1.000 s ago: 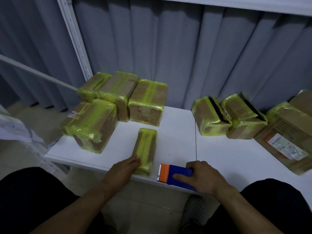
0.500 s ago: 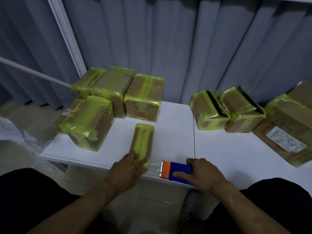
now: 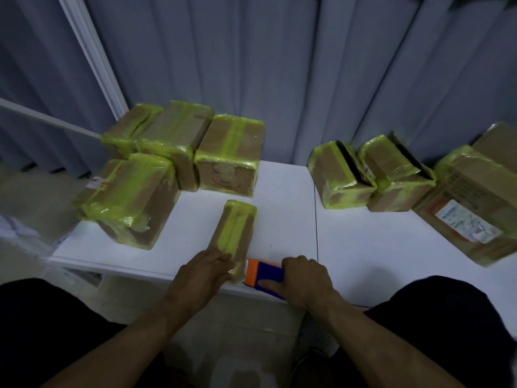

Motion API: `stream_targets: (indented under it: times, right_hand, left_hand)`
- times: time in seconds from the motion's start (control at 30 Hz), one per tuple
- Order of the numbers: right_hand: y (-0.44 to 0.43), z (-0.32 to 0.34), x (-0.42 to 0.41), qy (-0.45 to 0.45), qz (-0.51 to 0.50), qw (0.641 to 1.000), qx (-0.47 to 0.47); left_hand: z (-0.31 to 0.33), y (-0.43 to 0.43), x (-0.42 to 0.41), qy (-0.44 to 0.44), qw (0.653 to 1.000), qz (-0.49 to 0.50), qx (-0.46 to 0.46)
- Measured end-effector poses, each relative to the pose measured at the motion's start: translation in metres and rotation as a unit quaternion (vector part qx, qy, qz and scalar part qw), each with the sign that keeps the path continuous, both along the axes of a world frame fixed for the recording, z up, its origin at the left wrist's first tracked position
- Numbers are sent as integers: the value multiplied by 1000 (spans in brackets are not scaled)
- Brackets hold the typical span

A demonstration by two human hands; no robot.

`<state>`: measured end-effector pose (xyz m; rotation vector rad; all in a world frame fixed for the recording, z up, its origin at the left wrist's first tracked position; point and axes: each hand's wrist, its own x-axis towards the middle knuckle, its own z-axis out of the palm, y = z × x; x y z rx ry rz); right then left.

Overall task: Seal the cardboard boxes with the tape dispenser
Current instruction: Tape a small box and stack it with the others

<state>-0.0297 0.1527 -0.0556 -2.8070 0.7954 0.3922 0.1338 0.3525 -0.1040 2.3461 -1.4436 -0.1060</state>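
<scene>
A small narrow cardboard box (image 3: 235, 231) wrapped in yellow-green tape lies near the front edge of the white table (image 3: 363, 242). My left hand (image 3: 202, 277) holds its near end, fingers laid over the top. My right hand (image 3: 303, 280) grips the blue and orange tape dispenser (image 3: 263, 275), whose orange end sits right against the box's near right side. The near end of the box is hidden by my left hand.
Several taped boxes (image 3: 134, 197) are grouped at the back left, two more taped boxes (image 3: 341, 175) stand at the back right, and a larger labelled carton (image 3: 472, 203) lies far right. A grey curtain hangs behind. My knees are below the table edge.
The dispenser has moved left until its orange end meets the small box. My left hand has slid further onto the box's near end.
</scene>
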Motion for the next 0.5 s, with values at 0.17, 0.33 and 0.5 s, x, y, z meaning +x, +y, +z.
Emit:
stream_targets:
  times: [0.17,0.33,0.5]
  right_hand:
    - [8,6,18,14,21,999,-22]
    - [15,8,22,20,3,1000,-16]
    - [24,9,27,17,15,997,-67]
  left_hand:
    - [5,-1,-3,5,1000,3,-22]
    - [13,-7,-15,34,998,32,-38]
    - [14,-8,-16,55,996,56,-33]
